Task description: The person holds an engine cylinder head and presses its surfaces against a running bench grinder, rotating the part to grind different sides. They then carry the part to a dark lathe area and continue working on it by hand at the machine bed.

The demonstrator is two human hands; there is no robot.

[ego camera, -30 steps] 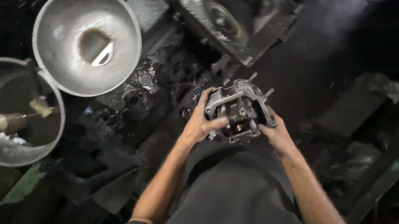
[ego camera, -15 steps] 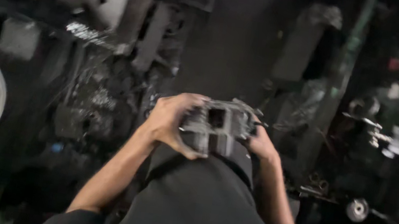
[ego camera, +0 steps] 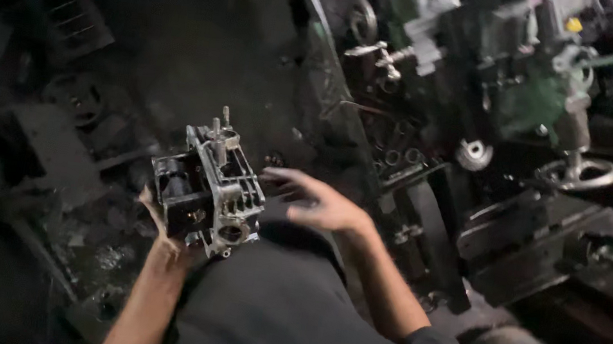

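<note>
Head view: the left hand (ego camera: 160,235) cups a cast-metal motor housing (ego camera: 207,192) from below and behind, fingers wrapped on its dark underside at about 7 o'clock of the part. The housing sits frame-center-left, just above the person's dark shirt (ego camera: 288,311), tilted, with studs (ego camera: 221,131) sticking up at its 12 o'clock. The right hand (ego camera: 318,203) is off the part at its 3 o'clock, fingers spread and blurred, holding nothing.

Handling, as a judgement: rigid aluminium-looking casting with steel core, likely heavy for one hand, greasy so maybe slippery; not fragile, but studs and thin ribs can snag. Best grip is on the flat side frames, palm under the block, not on the studs.

Containers: none visible with clear contents. At 2 o'clock stands a green machine tool (ego camera: 537,100) with a handwheel (ego camera: 581,173); loose rings (ego camera: 395,158) lie near it. Dark scrap-littered floor (ego camera: 86,167) at 9 o'clock.
</note>
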